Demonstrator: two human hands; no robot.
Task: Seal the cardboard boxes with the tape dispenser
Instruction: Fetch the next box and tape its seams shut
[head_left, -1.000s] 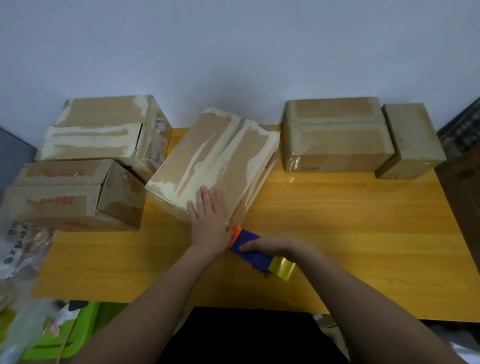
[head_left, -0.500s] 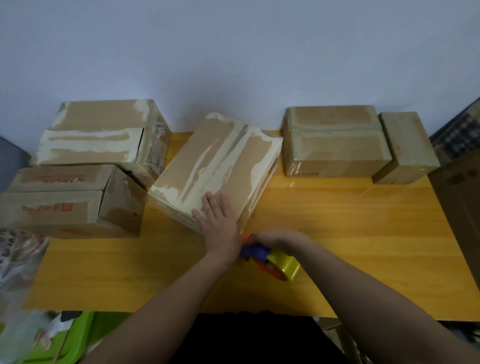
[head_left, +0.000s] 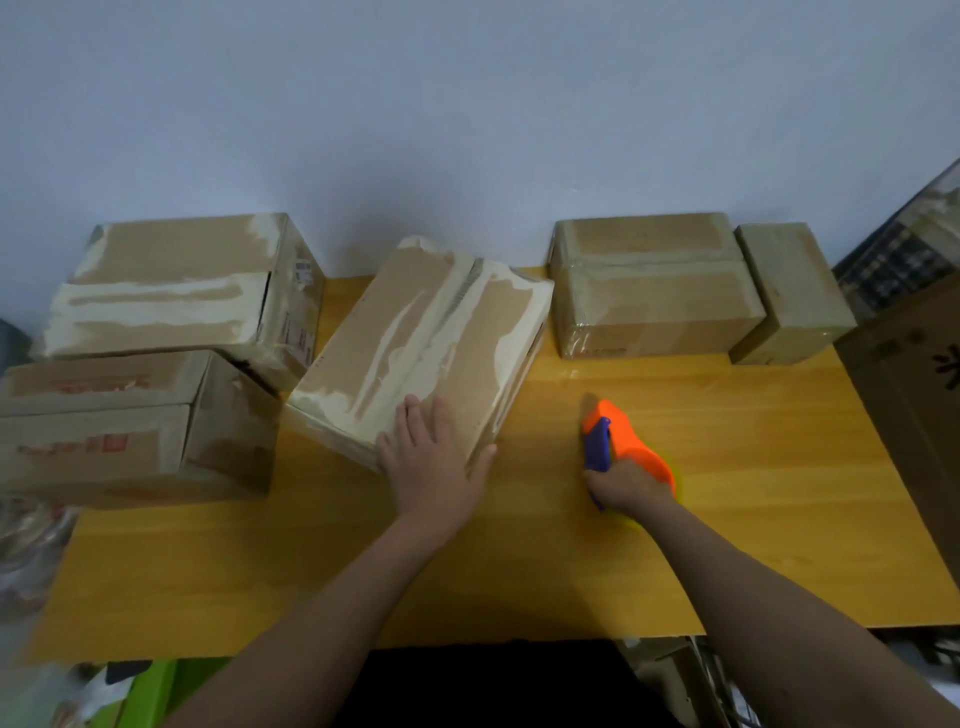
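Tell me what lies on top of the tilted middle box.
The left hand rests flat on the middle box, near its front corner. Pale tape residue streaks the lid. The contents are hidden.

Bare forearms, sleeveless, ringless hands (head_left: 434, 467)

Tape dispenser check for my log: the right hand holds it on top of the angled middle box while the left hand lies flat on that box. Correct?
Not quite. The head view shows the right hand holding the tape dispenser over the bare table, right of the angled middle box. The left hand does lie flat on that box.
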